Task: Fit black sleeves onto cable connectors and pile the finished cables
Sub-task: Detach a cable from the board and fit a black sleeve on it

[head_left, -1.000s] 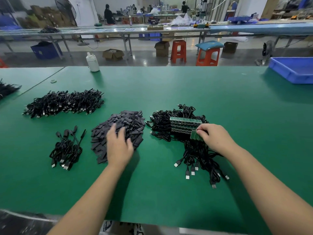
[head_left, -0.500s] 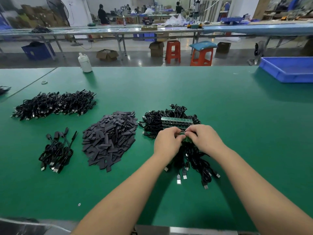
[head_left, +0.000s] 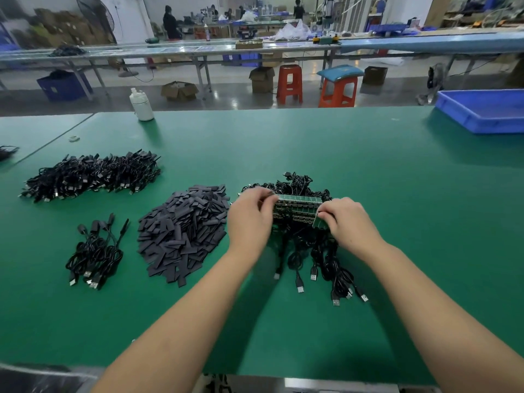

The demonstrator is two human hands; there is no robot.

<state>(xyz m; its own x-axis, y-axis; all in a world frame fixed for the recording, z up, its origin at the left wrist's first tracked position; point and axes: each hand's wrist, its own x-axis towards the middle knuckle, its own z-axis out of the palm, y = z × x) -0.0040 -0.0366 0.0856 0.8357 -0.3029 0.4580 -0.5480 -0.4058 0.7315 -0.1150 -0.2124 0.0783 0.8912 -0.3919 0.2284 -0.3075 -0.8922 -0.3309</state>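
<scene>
Both hands are at the tangle of black cables (head_left: 309, 248) in the middle of the green table (head_left: 368, 180). On top of that tangle sit rows of little green boards (head_left: 297, 207), which are the bare cable ends. The left hand (head_left: 249, 215) has its fingers curled on the left end of the green boards. The right hand (head_left: 347, 219) has its fingers curled on the right end and pinches one green board there. So the boards lie right between the two hands, touching both.

Just left of the tangle lies the heap of black sleeves (head_left: 184, 231). Further left of the tangle is a small bunch of cables (head_left: 95, 252). Behind that bunch, far left of the tangle, is a long pile of cables (head_left: 90, 175).

The hands hide the ends of the green boards, so how many each hand holds cannot be told. The fingertips are tucked out of sight. The boards are too small to count. Whether a sleeve is in either hand cannot be seen. The silver plugs (head_left: 314, 279) poke out of the tangle on the near side.
</scene>
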